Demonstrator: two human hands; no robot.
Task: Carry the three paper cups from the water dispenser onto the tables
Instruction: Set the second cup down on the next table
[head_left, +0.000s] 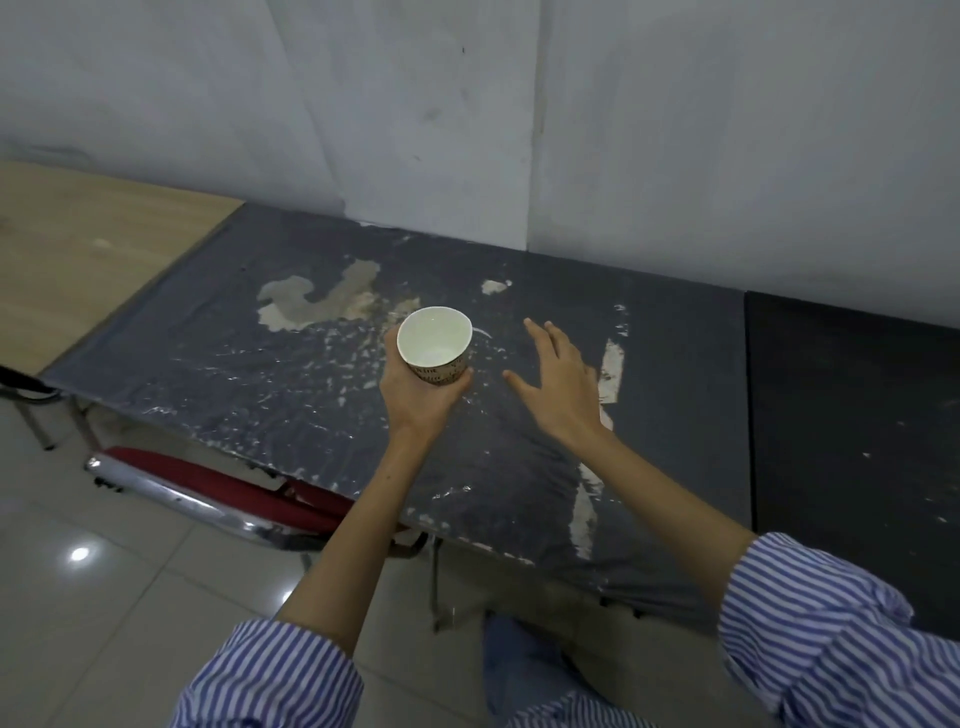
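Over the middle of the worn grey table (311, 395), the left hand (421, 397) grips a paper cup (436, 345) from below, upright, fingers wrapped round its printed wall. Just beside it the right hand (563, 384) hovers with fingers spread, holding nothing.

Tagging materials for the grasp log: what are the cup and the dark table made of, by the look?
Cup: looks like paper, with a glossy white lining inside, a rolled rim and a printed brown outer wall. It is held in the left hand.
Dark table: probably board under a thin dark grey film or laminate. The film is peeling in patches, showing a pale tan layer beneath.
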